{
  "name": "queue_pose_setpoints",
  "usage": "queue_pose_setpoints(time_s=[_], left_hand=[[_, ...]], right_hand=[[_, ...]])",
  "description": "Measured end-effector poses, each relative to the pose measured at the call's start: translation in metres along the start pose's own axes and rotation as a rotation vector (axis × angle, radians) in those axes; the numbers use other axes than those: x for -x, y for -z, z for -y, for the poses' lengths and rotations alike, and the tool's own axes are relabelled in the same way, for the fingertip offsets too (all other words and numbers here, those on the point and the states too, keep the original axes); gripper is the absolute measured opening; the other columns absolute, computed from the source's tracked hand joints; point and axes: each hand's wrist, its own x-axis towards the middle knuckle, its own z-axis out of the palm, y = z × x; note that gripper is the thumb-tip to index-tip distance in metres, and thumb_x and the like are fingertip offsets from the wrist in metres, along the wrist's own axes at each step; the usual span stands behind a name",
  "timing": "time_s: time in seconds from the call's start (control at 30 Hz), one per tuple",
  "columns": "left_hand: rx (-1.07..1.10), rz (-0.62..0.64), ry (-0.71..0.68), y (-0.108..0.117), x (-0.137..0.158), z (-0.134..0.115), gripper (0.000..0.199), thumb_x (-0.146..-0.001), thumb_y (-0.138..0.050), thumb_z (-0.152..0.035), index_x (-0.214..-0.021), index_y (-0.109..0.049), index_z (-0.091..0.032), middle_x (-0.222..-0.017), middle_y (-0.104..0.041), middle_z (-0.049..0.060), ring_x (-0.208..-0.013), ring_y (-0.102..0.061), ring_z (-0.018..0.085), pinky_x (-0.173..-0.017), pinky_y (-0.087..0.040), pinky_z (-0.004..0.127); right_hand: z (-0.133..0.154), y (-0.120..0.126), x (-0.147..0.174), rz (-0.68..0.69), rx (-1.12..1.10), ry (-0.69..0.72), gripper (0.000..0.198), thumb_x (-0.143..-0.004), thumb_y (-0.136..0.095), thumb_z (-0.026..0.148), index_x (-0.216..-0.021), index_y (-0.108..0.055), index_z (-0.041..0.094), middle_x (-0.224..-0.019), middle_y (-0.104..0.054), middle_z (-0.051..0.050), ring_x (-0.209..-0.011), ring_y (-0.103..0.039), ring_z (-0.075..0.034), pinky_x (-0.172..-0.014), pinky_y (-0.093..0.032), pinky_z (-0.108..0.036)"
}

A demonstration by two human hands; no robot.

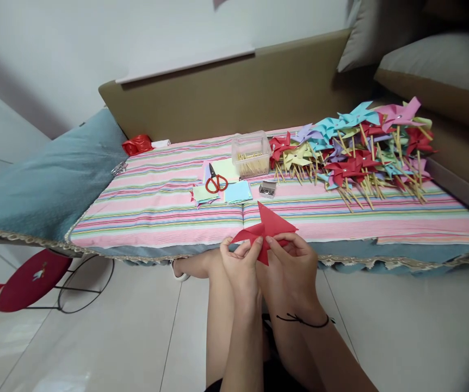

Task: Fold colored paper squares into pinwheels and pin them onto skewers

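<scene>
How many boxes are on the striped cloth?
2: a clear box beside the pinwheels, and a small box right of the blue paper. Pinwheels may hide others.

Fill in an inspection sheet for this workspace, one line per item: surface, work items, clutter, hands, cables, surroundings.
Surface: striped cloth, mostly flat.
Work items: red paper folded into points; red-handled scissors lying on coloured paper sheets; small open box, contents too small to identify; clear plastic container holding sticks; paper pinwheels heaped at right.
Clutter: red plastic bag, white roll and unclear silvery items, toward the left end.
Hands: left hand and right hand both pinch the red paper in their fingers.
Cables: nothing seen.
Surroundings: brown backrest behind, cushions at far right, dark red stool at left on tiled floor.
</scene>
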Motion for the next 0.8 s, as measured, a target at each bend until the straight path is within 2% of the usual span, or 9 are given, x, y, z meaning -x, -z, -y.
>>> queue_pose_setpoints(time_s=[0.27,0.57,0.63,0.8], left_hand=[[0.018,-0.076,-0.004,0.000,-0.004,0.005,0.068,-0.060,-0.081,-0.017,-0.108,-0.034,-0.021,-0.064,-0.069,-0.003,-0.058,-0.064,0.011,-0.066,-0.049,0.024],[0.039,-0.103,-0.038,-0.003,-0.005,0.006,0.066,-0.058,-0.080,-0.016,-0.104,-0.033,-0.021,-0.060,-0.068,-0.003,-0.054,-0.063,0.010,-0.062,-0.048,0.022],[0.044,-0.103,-0.047,-0.002,-0.005,0.004,0.064,-0.059,-0.079,-0.016,-0.102,-0.032,-0.022,-0.061,-0.069,-0.003,-0.054,-0.063,0.010,-0.062,-0.048,0.023],[0.001,-0.027,-0.022,0.010,-0.009,-0.010,0.062,-0.057,-0.080,-0.016,-0.092,-0.029,-0.023,-0.063,-0.071,-0.001,-0.054,-0.065,0.012,-0.061,-0.050,0.024]], right_hand=[[-0.003,0.000,0.002,0.012,0.022,0.050,0.017,-0.057,-0.078,0.025,-0.062,-0.063,0.018,-0.056,-0.061,0.002,-0.052,-0.055,-0.012,-0.051,-0.046,-0.024],[0.002,-0.005,0.006,0.010,-0.005,0.038,0.019,-0.057,-0.077,0.026,-0.060,-0.061,0.018,-0.056,-0.061,0.002,-0.052,-0.056,-0.013,-0.052,-0.047,-0.026],[0.005,-0.004,0.006,0.020,-0.044,-0.002,0.022,-0.056,-0.078,0.026,-0.066,-0.059,0.019,-0.058,-0.063,0.002,-0.053,-0.058,-0.013,-0.053,-0.047,-0.026],[0.010,0.017,-0.012,0.138,-0.162,-0.079,0.042,-0.065,-0.076,0.032,-0.099,-0.053,0.024,-0.074,-0.072,0.000,-0.066,-0.066,-0.016,-0.064,-0.051,-0.029]])
